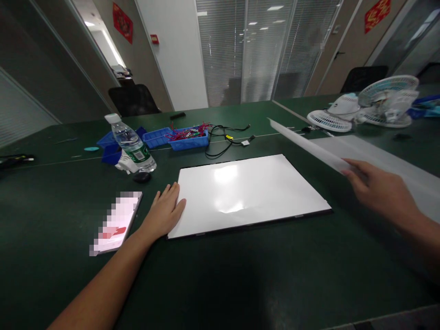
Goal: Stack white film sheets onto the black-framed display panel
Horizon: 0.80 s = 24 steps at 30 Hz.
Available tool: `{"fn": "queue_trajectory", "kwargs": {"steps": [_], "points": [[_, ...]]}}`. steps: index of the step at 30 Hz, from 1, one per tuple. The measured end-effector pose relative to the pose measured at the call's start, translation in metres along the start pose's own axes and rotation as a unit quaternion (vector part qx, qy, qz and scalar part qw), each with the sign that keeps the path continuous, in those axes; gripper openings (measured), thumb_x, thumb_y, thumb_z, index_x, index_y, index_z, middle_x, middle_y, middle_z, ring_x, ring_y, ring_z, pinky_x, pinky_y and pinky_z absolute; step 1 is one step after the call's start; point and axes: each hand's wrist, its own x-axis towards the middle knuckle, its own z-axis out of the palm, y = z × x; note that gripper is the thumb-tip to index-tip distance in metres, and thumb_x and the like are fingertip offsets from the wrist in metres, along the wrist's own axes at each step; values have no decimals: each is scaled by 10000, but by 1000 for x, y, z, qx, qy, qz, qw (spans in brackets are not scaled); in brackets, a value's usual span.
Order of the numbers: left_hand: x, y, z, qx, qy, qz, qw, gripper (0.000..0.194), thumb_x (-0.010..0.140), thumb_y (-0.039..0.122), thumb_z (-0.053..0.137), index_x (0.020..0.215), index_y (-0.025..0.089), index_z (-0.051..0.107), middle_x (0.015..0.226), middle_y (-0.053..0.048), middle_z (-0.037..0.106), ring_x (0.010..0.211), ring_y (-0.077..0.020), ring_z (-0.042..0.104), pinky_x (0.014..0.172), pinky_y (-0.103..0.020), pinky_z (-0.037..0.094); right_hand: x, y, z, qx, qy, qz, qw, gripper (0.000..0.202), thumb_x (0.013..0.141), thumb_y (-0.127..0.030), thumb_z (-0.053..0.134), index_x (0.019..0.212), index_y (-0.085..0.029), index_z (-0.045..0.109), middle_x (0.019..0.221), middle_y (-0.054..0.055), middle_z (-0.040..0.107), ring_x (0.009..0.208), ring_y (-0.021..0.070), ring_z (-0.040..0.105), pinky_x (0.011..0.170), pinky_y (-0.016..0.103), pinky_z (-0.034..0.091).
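A glossy white rectangular panel (pixel 254 190) with a thin dark frame lies flat on the green table. My left hand (pixel 163 211) rests on its left edge, fingers stretched out and thumb over the white surface. To the right of the panel, my right hand (pixel 380 188) pinches the near edge of a thin white sheet (pixel 309 145), which is raised and tilted above the table. Another white sheet (pixel 381 156) lies on the table behind my right hand, partly hidden by it.
A phone (pixel 118 222) lies left of my left hand, near a black mouse (pixel 142 177) and a tilted water bottle (pixel 134 144). Blue trays (pixel 189 144) with red wires and a black cable (pixel 220 153) sit behind the panel. White fan parts (pixel 343 112) are at the back right.
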Motion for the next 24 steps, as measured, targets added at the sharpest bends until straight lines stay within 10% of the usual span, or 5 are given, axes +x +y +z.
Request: {"fn": "queue_trajectory", "kwargs": {"steps": [8,24], "points": [[3,-9,2,-14,8,4,1000,726,1044,463,248,1632,45,332,1718,-194,293,1616,-332,226,1295,-572,188,-11,-67,24,148,-63,-463,872,450,1081,-334,467,1520,-353,562,1505,15,592,1380,239,556,1177,541,423],[-1,-3,4,15,27,-2,1000,734,1077,493,184,1631,41,347,1716,-180,316,1611,-321,255,1298,-544,218,-43,-94,34,128,-144,-467,863,539,1065,-390,506,1600,-421,457,1640,-8,426,1509,280,412,1214,602,391]]}}
